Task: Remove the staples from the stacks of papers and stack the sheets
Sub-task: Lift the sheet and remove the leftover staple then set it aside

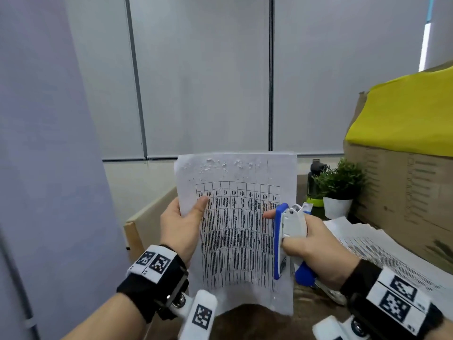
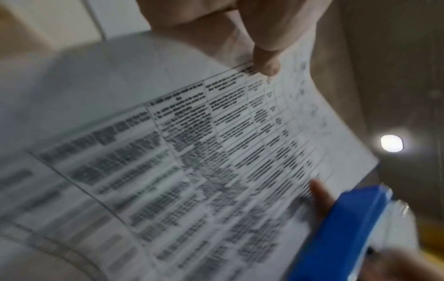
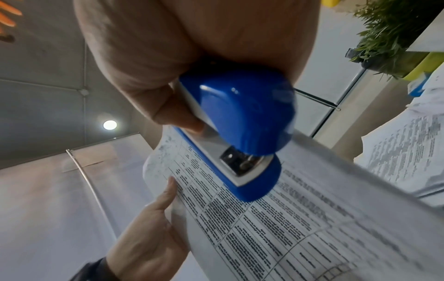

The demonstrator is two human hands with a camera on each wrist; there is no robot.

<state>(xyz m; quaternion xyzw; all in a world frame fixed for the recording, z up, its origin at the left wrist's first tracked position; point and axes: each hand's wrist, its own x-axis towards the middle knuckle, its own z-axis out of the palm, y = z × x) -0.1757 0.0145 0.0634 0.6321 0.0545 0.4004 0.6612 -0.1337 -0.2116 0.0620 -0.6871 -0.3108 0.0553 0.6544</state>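
Holding the printed sheet [image 1: 235, 224] upright above the bench [image 1: 304, 305]: left hand [image 1: 181, 227] pinches its left edge, right hand [image 1: 311, 244] grips the blue stapler [image 1: 284, 239] with one fingertip on paper. Weak right-side hold; sheet may buckle or slip, missing the stack [image 1: 375, 251] at right.

The right hand [image 3: 192, 57] grips a blue and white stapler [image 3: 240, 129], its fingers [image 3: 173, 112] curled round the body, with the stapler's blue base lying against a printed sheet [image 3: 300, 228] bearing a ruled table. Below and to the left of the stapler, the left hand [image 3: 149, 228] holds that sheet's edge. To the right of the stapler lie more printed papers [image 3: 408, 152], with a green plant [image 3: 394, 32] above them.
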